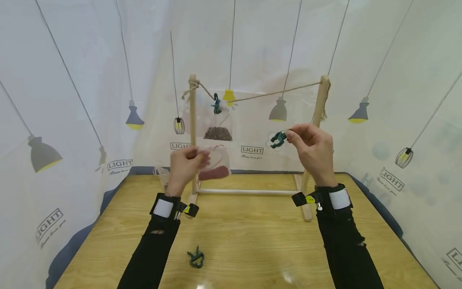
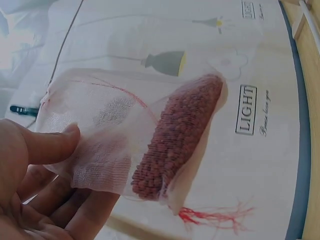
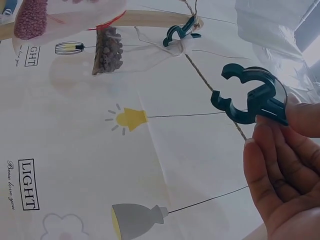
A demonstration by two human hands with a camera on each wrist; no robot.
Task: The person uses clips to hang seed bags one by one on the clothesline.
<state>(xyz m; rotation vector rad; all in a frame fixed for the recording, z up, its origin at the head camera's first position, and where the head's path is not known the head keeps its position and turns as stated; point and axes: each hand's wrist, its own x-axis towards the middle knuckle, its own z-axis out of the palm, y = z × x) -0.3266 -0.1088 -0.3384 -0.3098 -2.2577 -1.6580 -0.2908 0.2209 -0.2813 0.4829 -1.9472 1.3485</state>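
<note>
Wooden table [image 1: 252,241], lamp-print backdrop. Left hand [image 1: 184,166] pinches mesh bag [image 1: 216,162], long axis vertical. Right hand [image 1: 314,146] squeezes green clip [image 1: 278,139], mouth pointing left.

both arms reach forward in black sleeves with wrist straps. left hand [image 1: 185,164] is raised, thumb and fingers pinched together. right hand [image 1: 314,146] is held higher, fingertips pinched, palm turned inward.
</note>
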